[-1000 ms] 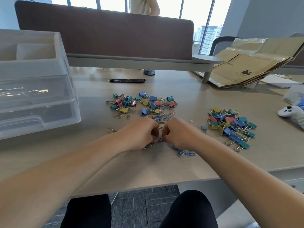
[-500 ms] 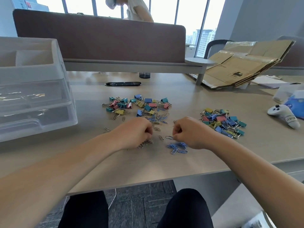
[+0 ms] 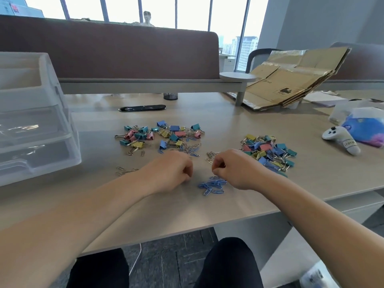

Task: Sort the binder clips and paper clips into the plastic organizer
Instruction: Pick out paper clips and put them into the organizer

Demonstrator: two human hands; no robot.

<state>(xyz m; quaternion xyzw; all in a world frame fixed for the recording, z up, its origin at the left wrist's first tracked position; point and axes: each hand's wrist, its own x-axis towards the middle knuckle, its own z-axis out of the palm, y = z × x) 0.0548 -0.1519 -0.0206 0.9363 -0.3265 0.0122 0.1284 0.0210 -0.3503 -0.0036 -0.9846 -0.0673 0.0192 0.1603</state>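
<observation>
left hand curled, right hand curled, grasp unclear | blue paper clips heaped, long axes mixed

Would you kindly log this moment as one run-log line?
left hand curled, grip unclear | right hand curled beside blue paper clips | plastic organizer untouched

Bright daylight pours in from the windows at twelve o'clock, blown out to white. Shadows on the worktop are soft and faint. Streaks of glare cross the plastic organizer at nine o'clock. Wide-angle distortion bends the edges, and the five o'clock corner is blurred.
</observation>
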